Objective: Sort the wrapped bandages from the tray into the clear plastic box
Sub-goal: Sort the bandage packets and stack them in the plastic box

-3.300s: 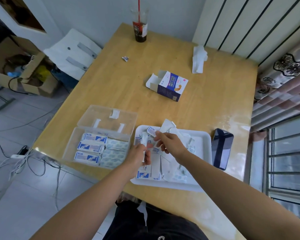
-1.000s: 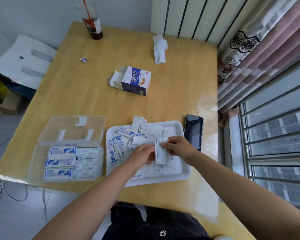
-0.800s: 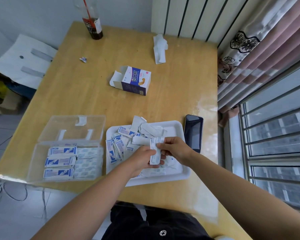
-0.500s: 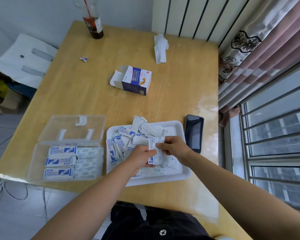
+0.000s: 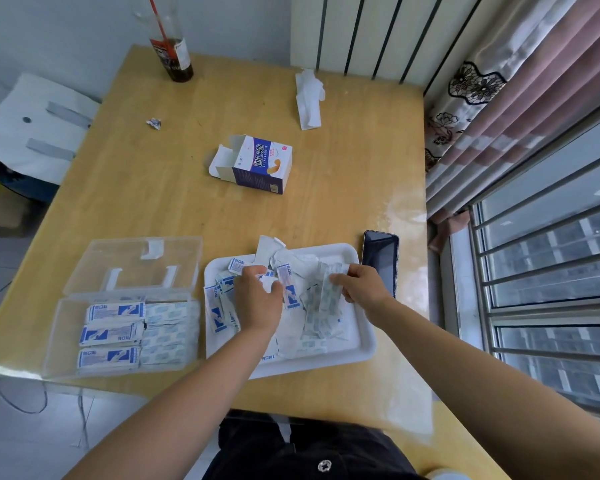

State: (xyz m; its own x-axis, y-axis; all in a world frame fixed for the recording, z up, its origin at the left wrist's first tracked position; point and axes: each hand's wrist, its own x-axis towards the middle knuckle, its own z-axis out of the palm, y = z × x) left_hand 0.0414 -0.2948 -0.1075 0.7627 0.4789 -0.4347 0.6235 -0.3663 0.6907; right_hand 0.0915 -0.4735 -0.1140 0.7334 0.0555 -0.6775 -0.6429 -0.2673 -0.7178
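Note:
A white tray [image 5: 365,344] near the table's front edge holds a loose heap of wrapped bandages [image 5: 219,308], some blue and white, some pale. My left hand [image 5: 257,297] is over the tray's left half, its fingers curled round a few wrapped bandages, one blue-and-white strip [image 5: 289,285] sticking out beside the thumb. My right hand [image 5: 361,285] is over the tray's right half and pinches a pale patterned wrapped bandage [image 5: 321,296] that hangs down. The clear plastic box [image 5: 61,337] lies open to the left, with stacked bandages [image 5: 111,332] in rows inside it.
The box's lid [image 5: 136,261] lies flat behind it. A dark phone [image 5: 380,259] lies just right of the tray. Farther back are an opened bandage carton [image 5: 257,164], a crumpled tissue [image 5: 309,98], a small scrap [image 5: 154,123] and a drink bottle [image 5: 170,46].
Both hands held one bundle together at the tray's middle. They have drawn apart: the right hand moved right with a pale bandage, the left stayed left with the others.

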